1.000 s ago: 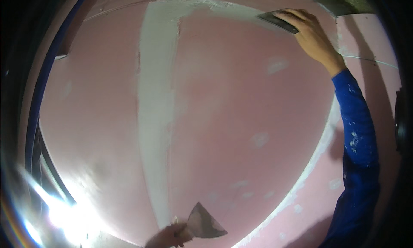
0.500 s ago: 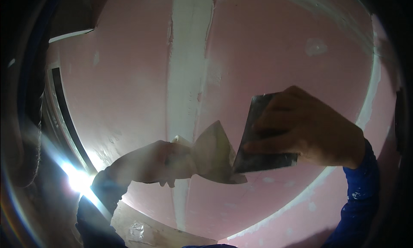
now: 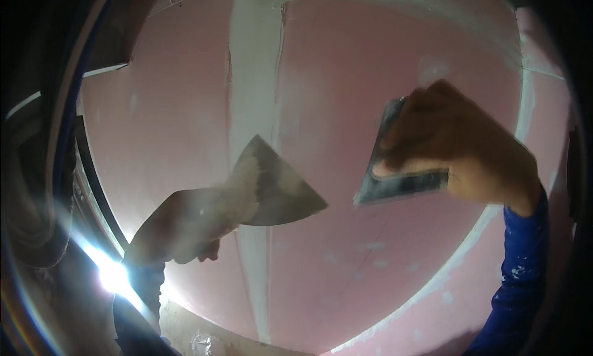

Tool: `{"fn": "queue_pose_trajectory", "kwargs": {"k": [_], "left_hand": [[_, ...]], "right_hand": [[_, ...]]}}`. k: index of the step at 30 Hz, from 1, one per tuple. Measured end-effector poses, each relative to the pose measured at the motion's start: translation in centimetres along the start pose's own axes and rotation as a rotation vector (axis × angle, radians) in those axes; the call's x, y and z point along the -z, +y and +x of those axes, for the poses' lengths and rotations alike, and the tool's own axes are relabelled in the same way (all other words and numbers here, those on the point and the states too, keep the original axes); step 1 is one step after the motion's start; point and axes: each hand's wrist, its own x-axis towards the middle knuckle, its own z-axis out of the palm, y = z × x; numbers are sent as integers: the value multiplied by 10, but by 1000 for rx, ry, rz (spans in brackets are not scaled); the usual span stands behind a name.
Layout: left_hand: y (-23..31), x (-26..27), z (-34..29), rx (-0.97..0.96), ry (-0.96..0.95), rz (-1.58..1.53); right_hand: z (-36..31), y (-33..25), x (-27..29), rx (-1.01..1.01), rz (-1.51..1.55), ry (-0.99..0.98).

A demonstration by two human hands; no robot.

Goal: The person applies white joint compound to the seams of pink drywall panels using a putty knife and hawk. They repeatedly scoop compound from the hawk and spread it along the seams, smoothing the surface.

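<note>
My left hand [image 3: 191,223] is closed round a putty knife [image 3: 287,192] with a triangular, fan-shaped blade, its broad edge toward the right. Pale compound coats part of that blade near my fingers, and the handle is hidden in my grip. In my right hand [image 3: 469,149] is a dark, flat metal drywall knife [image 3: 404,188], fingers spread over its face and its handle out of sight. A gap separates the two blades. Behind them is pink plasterboard [image 3: 346,96] with a whitish filled seam [image 3: 254,78] running from top to bottom.
A bright lamp [image 3: 114,275] glares at the lower left. Along the right, a pale filled joint [image 3: 457,257] curves where two boards meet. A dark slot [image 3: 99,177] lies at the left edge, and whitish patches [image 3: 432,68] dot the board.
The two blades, close together before, are now apart. My left hand with the putty knife has shifted left, while my right hand with the drywall knife has risen and moved right.
</note>
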Motion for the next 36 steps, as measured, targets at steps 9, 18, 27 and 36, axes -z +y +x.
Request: {"fn": "queue_pose_trajectory", "kwargs": {"k": [9,18,27,36], "left_hand": [[-50,-15,-27,366,-11,21],[-177,-88,-54,402,-40,-65],[-232,-107,-77,388,52,-301],[-249,-119,-57,140,31,-426]], "right_hand": [[87,92,65,-327,-562,131],[200,170,32,67,-692,211],[153,181,23,-80,-761,244],[227,177,38,150,-757,179]]}}
